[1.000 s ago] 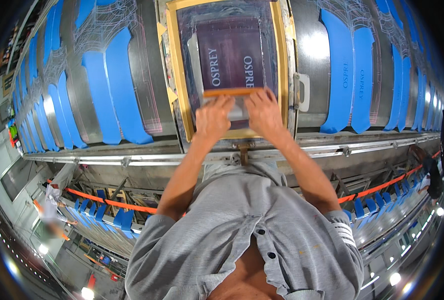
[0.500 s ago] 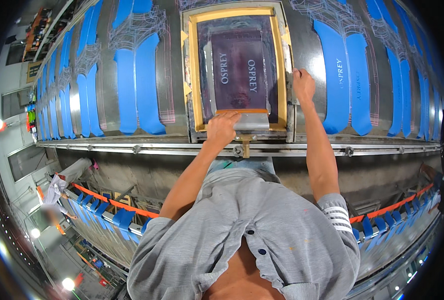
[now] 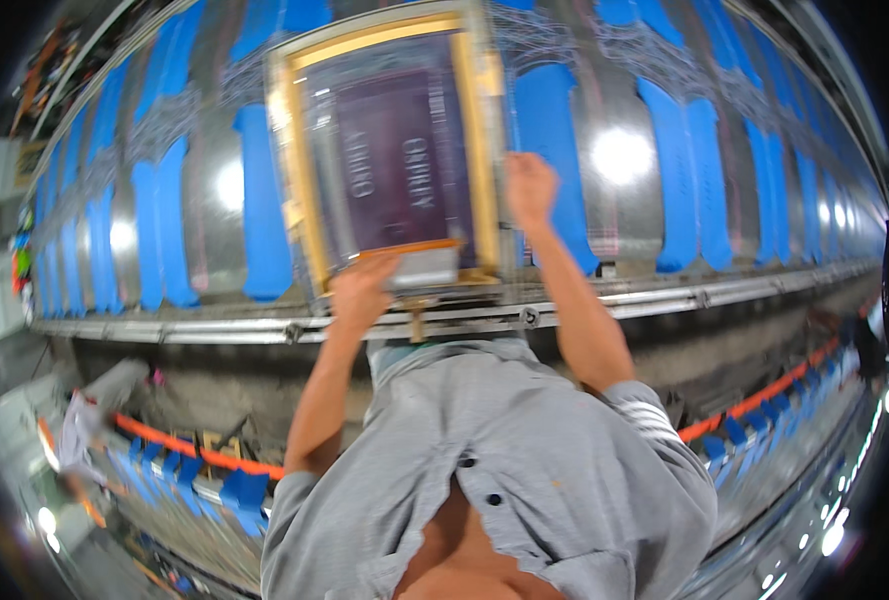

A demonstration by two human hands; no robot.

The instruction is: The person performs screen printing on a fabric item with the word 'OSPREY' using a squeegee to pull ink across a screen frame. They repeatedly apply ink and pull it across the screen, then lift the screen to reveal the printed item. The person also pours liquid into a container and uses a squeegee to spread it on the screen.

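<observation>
A screen-printing frame [image 3: 477,175] with a yellow-taped border and dark purple mesh stands over the long table. White lettering shows on the mesh. Across its near end lies a squeegee [image 3: 427,266] with an orange strip and a grey plate. My left hand [image 3: 362,292] is closed on the squeegee's left end. My right hand [image 3: 531,190] is curled at the frame's right side and closed on its edge; motion blur softens the fingers. Flat blue fabric pieces [image 3: 267,210] lie on both sides of the frame, one partly under its right side.
A metal rail [image 3: 604,303] with knobs runs along the table's near edge. More paired blue pieces [image 3: 669,170] line the dark tabletop to the right. Behind me stands another table with an orange edge [image 3: 199,446] and hanging blue pieces. A person [image 3: 82,430] is at the far left.
The frame has shifted along the table, from in front of one bare spot to beside the blue pieces on its right. Both hands have moved with it, keeping their places; the view has also swung.
</observation>
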